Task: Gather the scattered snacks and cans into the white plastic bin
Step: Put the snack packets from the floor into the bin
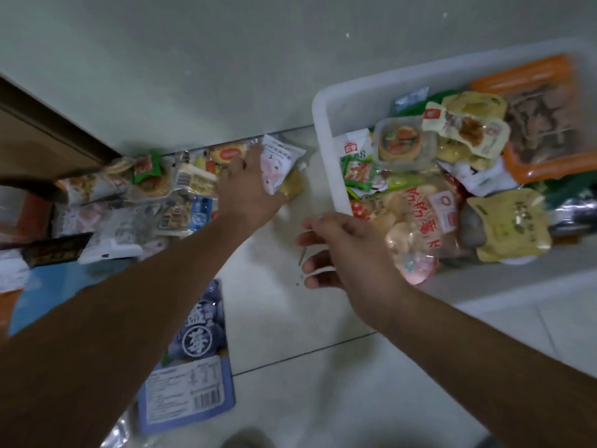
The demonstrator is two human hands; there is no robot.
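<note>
My left hand (248,192) reaches to the middle of the frame, back upward, and lies on the right end of a pile of snacks (145,189) heaped on the floor (290,318) along the foot of the wall (226,59). Its fingers (237,164) stretch over the wrappers. A white and pink packet (277,163) stands tilted against the thumb side of that hand and touches it. I cannot tell whether those fingers are grasping it or only resting there.

My right hand (345,250) hovers right of centre, just beside the near left corner of the white plastic bin (323,124). Its fingers are released, spread and loosely bent, with nothing in them.

The bin fills the upper right of the frame, sits on the floor close to the wall, and is heaped with snacks. An orange packet (542,118) lies at its far right, a yellow packet (513,227) near its front edge, and a clear bag with red print (416,215) at the corner nearest my right hand.

A blue packet (197,350) lies flat on the tiles at the lower centre, partly under my left forearm. A black packet (55,250) lies at the left edge, at the front of the pile. A brown door frame (48,124) runs across the upper left.
</note>
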